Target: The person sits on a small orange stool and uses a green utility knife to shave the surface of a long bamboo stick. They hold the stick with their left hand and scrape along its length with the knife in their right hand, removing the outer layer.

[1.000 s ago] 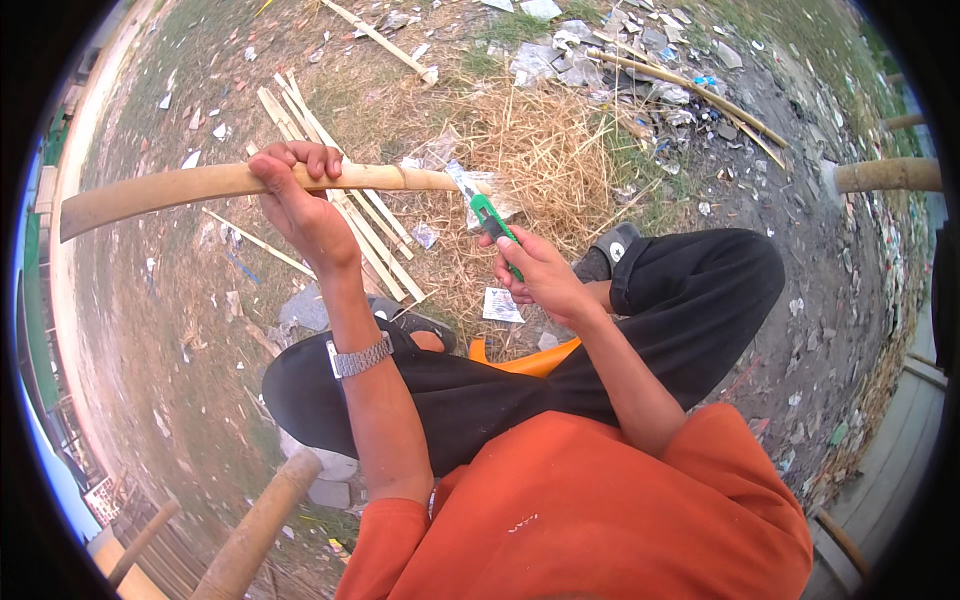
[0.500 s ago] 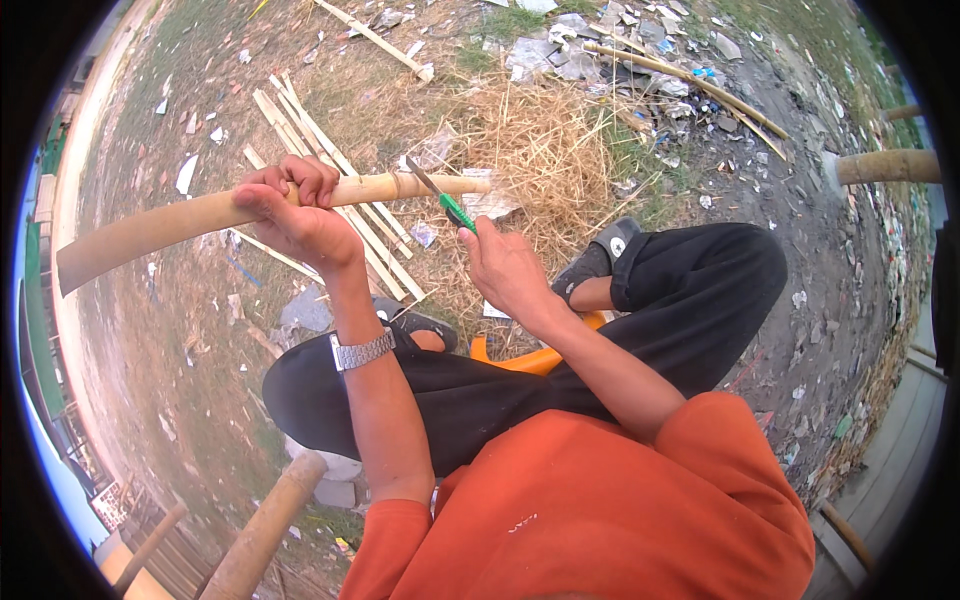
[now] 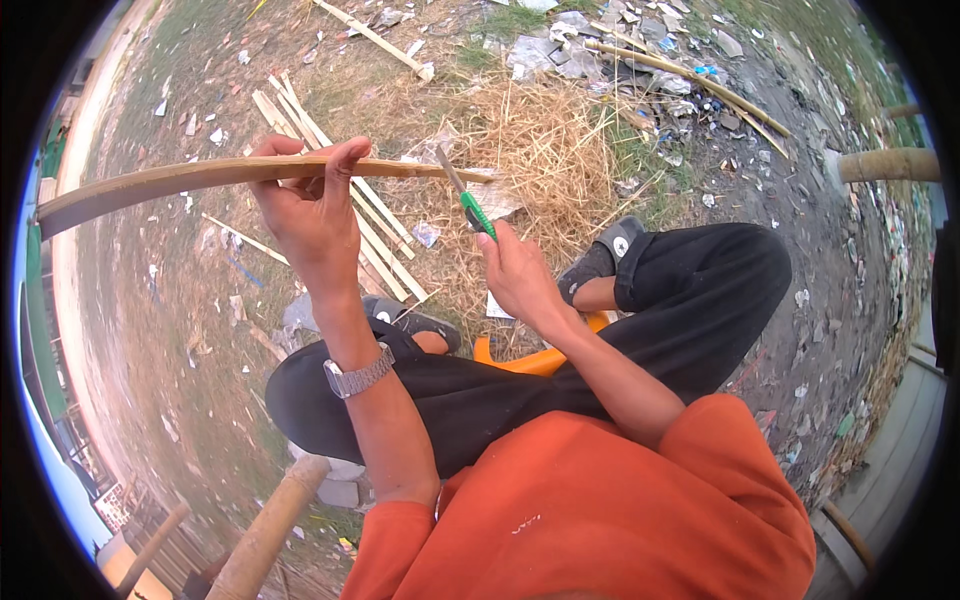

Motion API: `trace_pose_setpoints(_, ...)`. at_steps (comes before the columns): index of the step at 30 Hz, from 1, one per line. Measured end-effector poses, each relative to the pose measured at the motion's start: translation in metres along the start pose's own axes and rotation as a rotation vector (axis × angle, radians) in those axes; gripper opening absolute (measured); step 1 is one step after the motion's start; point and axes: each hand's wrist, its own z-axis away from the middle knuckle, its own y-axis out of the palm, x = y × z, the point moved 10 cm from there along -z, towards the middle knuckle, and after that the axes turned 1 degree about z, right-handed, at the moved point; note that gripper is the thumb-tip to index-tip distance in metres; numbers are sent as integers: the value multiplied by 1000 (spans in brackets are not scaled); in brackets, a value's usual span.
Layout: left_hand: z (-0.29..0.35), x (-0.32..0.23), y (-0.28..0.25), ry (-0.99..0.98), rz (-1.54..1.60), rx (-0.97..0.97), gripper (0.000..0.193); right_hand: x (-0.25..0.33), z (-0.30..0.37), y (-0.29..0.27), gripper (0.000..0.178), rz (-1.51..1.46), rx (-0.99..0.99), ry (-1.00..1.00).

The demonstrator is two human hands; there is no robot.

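A long split bamboo strip [image 3: 150,186] lies across the view, its narrow side edge turned upward and its right end tapering. My left hand [image 3: 310,205] is closed around it from beneath, with the thumb on the near side; a metal watch [image 3: 360,373] is on that wrist. My right hand [image 3: 524,272] grips a green utility knife [image 3: 477,213]. Its bare blade points up and left, close to the strip's narrow end. I cannot tell whether the blade touches the bamboo.
Thin bamboo strips [image 3: 375,240] lie on the ground beyond my left hand. A heap of straw shavings [image 3: 550,150] is ahead. An orange plastic piece [image 3: 530,362] shows between my legs. Scattered rubbish [image 3: 570,55] and bamboo poles [image 3: 690,75] lie farther off; a thick post [image 3: 268,530] stands near left.
My left hand has turned over, rolling the bamboo strip from its broad face to its edge. The knife in my right hand has shifted slightly right and toward me.
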Motion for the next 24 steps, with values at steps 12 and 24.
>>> trace_pose_setpoints(12,0,-8,3,-21,-72,-106,23,-27,-13,15,21,181,-28,88)
trace_pose_setpoints(24,0,-7,-2,10,-184,-48,25,-39,-41,19,25,269,6,21)
